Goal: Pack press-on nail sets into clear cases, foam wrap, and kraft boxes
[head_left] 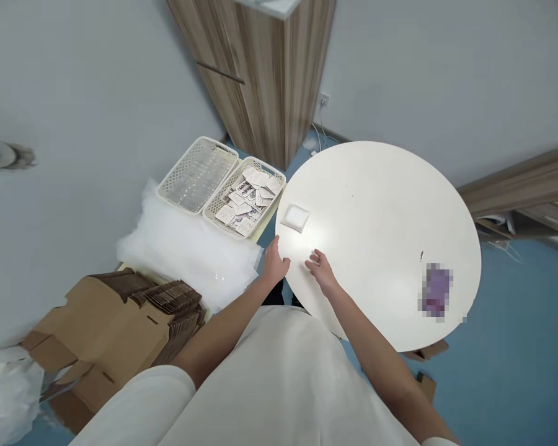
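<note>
My left hand [275, 265] is at the left edge of the round white table [376, 198], its thumb apart from the fingers and nothing held. Over the tabletop, my right hand [320, 269] has its fingers loosely spread and bent, also with nothing in it. Just beyond both hands lies a small white padded packet [296, 218], flat on the table and touched by neither. Left of my left hand is a heap of translucent white plastic bags [190, 251].
A white basket [245, 235] holds printed cards; beside it another basket [165, 186] holds clear plastic cases. Flattened cardboard boxes [106, 334] are stacked at the lower left. A blurred purple item [437, 290] lies on the table's right. A wooden cabinet [265, 80] stands behind.
</note>
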Motion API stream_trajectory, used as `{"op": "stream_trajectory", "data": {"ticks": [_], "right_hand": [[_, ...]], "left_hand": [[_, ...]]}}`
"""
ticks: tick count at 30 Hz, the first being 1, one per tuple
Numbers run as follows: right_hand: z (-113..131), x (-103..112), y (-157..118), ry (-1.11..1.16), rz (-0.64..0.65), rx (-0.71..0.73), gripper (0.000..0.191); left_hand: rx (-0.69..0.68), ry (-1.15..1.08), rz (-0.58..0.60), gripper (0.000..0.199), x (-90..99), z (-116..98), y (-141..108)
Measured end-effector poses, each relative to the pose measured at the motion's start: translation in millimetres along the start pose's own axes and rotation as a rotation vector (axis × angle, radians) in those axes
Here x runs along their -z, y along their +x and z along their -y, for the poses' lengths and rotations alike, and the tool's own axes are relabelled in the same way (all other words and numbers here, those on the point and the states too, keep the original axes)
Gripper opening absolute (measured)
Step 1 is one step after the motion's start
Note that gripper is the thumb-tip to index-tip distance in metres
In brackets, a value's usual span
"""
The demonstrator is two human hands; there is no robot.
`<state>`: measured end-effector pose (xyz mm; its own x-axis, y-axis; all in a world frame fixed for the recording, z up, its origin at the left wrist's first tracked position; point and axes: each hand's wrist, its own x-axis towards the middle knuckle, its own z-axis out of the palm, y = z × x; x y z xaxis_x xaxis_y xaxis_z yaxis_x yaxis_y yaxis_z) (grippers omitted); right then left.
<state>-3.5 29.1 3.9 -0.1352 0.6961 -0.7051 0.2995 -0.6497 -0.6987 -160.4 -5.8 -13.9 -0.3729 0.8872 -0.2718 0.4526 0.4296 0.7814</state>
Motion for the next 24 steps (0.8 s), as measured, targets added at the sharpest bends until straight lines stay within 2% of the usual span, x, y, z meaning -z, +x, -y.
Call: {"op": "stream_trajectory", "data": {"ticks": [2, 6, 11, 14, 18, 21, 24], "right_hand": [[-8.8, 5.8, -11.3, -0.028, 0.049, 0.03, 0.066], [-25.6, 12.2, -28.7, -0.033, 0.142, 0.089, 0.059], [-31.1, -4.1, -40.2, -0.106, 0.32, 0.128, 0.054], [-23.1, -26.4, -46.6, -0.18, 0.427, 0.196, 0.048], [-13.3, -64.3, -54.8, -0.33, 0.544, 0.307, 0.041], [-9.1, -99.4, -61.3, -0.474, 0.604, 0.436, 0.038], [-2.8, -144.0, -73.2, -0.636, 0.679, 0.589, 0.037]], "left_hand": [[-0.003, -0.014, 0.037, 0.066, -0.2, 1.5, -19.4], [-0.012, -0.039, 0.195, 0.048, 4.6, 6.9, -58.9], [-0.023, 0.019, 0.225, 0.037, 29.4, 10.9, -103.4], [-0.007, 0.032, 0.159, 0.037, 54.1, 14.7, -121.5], [-0.064, 0.115, -0.001, 0.037, 94.7, 28.3, -144.4], [-0.083, 0.18, -0.142, 0.037, 129.6, 48.1, -167.8], [-0.038, 0.284, -0.264, 0.039, 168.5, 76.8, -196.2]]}}
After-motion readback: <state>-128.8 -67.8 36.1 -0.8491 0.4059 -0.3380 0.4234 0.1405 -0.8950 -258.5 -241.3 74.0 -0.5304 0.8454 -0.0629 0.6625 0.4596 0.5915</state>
